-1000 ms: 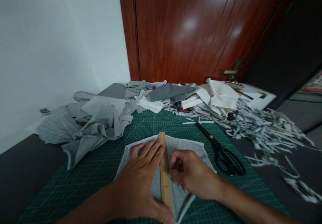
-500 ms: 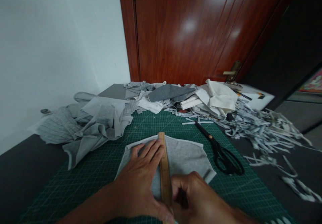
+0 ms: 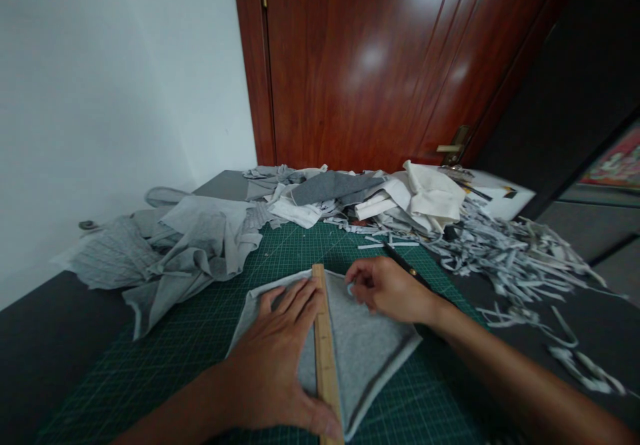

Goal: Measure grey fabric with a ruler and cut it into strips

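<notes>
My left hand (image 3: 277,345) lies spread over a wooden ruler (image 3: 326,351) and the light grey knit cloth (image 3: 370,355) beneath it, with its fingertips at the ruler's upper part and its thumb at the near end. To the right of the ruler, my right hand (image 3: 385,288) is over the cloth's far edge with its fingers curled together. A small pale bluish bit shows at its fingertips, too small to name. Black-handled scissors (image 3: 400,261) lie beyond the right wrist, their handles mostly hidden by the forearm.
A green gridded cutting mat (image 3: 295,248) covers the dark table. Crumpled grey cloth (image 3: 200,238) is heaped at the left, folded fabric pieces (image 3: 340,188) at the back. A tangle of cut fabric strips (image 3: 515,251) spreads on the right. A wooden door (image 3: 350,65) stands behind.
My right hand has moved from the ruler's near end up and away to the cloth's far edge. More of the cloth's right-hand near edge shows. My left hand has stayed on the ruler.
</notes>
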Tool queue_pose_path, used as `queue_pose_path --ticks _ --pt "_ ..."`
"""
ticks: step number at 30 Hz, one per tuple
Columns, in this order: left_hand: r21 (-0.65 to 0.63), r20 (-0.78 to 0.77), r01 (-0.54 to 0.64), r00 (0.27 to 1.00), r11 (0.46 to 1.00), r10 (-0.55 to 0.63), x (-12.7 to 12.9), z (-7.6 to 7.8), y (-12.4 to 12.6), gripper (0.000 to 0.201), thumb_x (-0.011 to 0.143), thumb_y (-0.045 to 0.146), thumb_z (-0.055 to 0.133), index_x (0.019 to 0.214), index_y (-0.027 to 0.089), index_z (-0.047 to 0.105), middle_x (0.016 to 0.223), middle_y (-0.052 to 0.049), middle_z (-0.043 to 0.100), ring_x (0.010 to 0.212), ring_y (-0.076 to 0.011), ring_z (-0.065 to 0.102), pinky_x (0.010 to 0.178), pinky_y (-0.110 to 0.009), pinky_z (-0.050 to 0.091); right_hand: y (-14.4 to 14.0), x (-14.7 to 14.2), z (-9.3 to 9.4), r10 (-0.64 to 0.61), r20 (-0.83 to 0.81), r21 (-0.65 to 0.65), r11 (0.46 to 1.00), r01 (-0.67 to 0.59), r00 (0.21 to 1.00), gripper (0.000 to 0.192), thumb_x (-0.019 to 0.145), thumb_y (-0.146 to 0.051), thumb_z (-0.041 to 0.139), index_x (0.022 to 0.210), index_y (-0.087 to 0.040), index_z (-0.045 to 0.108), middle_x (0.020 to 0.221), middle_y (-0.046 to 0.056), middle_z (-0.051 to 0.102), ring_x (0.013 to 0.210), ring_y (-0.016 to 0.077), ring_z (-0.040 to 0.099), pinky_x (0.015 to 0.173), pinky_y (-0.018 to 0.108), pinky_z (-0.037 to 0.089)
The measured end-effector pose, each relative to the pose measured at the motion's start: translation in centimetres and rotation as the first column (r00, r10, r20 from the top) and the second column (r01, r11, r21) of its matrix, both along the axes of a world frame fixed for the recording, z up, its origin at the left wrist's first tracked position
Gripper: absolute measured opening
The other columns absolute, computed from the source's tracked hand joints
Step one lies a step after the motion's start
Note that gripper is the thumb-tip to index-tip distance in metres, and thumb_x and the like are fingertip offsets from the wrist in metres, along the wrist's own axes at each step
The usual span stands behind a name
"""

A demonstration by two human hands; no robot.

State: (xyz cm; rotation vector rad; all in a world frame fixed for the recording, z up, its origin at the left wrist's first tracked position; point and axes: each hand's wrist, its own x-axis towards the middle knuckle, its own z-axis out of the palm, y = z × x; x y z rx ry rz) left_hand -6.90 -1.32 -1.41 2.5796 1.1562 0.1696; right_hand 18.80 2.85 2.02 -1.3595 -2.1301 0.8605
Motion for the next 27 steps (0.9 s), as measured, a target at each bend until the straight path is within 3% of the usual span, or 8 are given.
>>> queue_pose_path --ticks 3,6,8,12,16,19,22,27 --pt "-0.005 0.007 0.002 1.000 1.000 -0.002 0.0 0.1 0.0 0.137 0.066 0.092 0.070 0.171 0.019 0.020 0.178 -0.017 0.011 0.163 -0.0447 0.014 0.130 -0.065 0.008 4.6 0.6 -0.8 -0.058 0.032 0.024 0.998 0.057 0.998 0.017 0.088 -0.005 0.058 0.094 -0.014 0.070 0.063 -0.001 0.069 0.049 0.0133 0.061 0.052 0.023 0.044" --pt "-0.003 0.031 -0.008 0.999 1.000 0.008 -0.1 0.1 0.1 0.132 0.063 0.092 0.074 0.170 0.030 0.027 0.179 -0.012 0.013 0.162 -0.0475 0.014 0.128 -0.069 0.012 6.3 1.1 -1.2 -0.128 0.067 0.101 0.987 0.121 0.989 0.021 0.099 -0.015 0.054 0.116 -0.011 0.066 0.073 0.003 0.073 0.051 0.0150 0.063 0.053 0.026 0.043" --pt "-0.021 0.051 -0.010 0.999 1.000 0.011 -0.2 0.2 0.1 0.125 0.061 0.090 0.078 0.167 0.038 0.035 0.180 -0.009 0.013 0.161 -0.0504 0.016 0.126 -0.071 0.018 6.0 1.5 -1.0 -0.136 0.104 0.150 0.981 0.119 0.985 0.026 0.101 -0.023 0.059 0.122 -0.010 0.065 0.075 0.004 0.073 0.056 0.0167 0.064 0.057 0.028 0.043" --pt "-0.080 0.094 -0.028 0.995 0.996 0.036 -0.3 0.7 0.0 0.108 0.057 0.083 0.086 0.152 0.040 0.058 0.181 -0.006 0.010 0.159 -0.0546 0.017 0.123 -0.071 0.027 4.3 2.3 -0.4 0.003 0.201 0.134 0.991 -0.031 0.980 0.030 0.082 -0.032 0.087 0.104 -0.015 0.075 0.081 0.003 0.075 0.070 0.0192 0.067 0.064 0.028 0.045" --pt "-0.091 0.128 -0.054 0.990 0.994 0.065 0.1 1.1 -0.3 0.076 0.063 0.064 0.093 0.131 0.036 0.072 0.180 -0.004 0.013 0.160 -0.0509 0.015 0.124 -0.069 0.025 3.8 2.5 -0.6 0.080 0.255 0.115 0.987 -0.113 0.964 0.014 0.082 -0.021 0.084 0.094 -0.017 0.077 0.083 0.002 0.073 0.074 0.0185 0.066 0.066 0.027 0.045" --pt "-0.069 0.166 -0.070 0.983 0.995 0.081 0.3 0.9 -0.4 0.043 0.074 0.039 0.088 0.113 0.028 0.072 0.180 -0.004 0.015 0.162 -0.0450 0.015 0.126 -0.065 0.020 4.1 2.5 -1.1 0.091 0.279 0.124 0.984 -0.130 0.956 0.003 0.088 -0.017 0.077 0.090 -0.017 0.076 0.081 0.002 0.073 0.072 0.0180 0.066 0.066 0.027 0.044" --pt "-0.019 0.201 -0.069 0.977 0.997 0.072 0.1 0.4 -0.3 0.022 0.077 0.019 0.074 0.097 0.024 0.066 0.178 -0.004 0.021 0.162 -0.0411 0.017 0.127 -0.063 0.018 4.2 2.5 -1.3 0.088 0.300 0.154 0.978 -0.140 0.950 0.003 0.090 -0.015 0.075 0.090 -0.017 0.077 0.085 0.003 0.074 0.075 0.0185 0.066 0.068 0.027 0.044" --pt "0.019 0.178 -0.079 0.981 0.997 0.074 -0.9 0.9 0.0 0.032 0.067 0.001 0.055 0.089 0.023 0.060 0.174 -0.004 0.032 0.163 -0.0338 0.018 0.127 -0.053 0.024 4.2 2.3 -1.4 0.041 0.336 0.218 0.969 -0.120 0.941 0.009 0.095 -0.014 0.071 0.089 -0.017 0.077 0.089 0.005 0.077 0.082 0.0200 0.069 0.074 0.028 0.044"
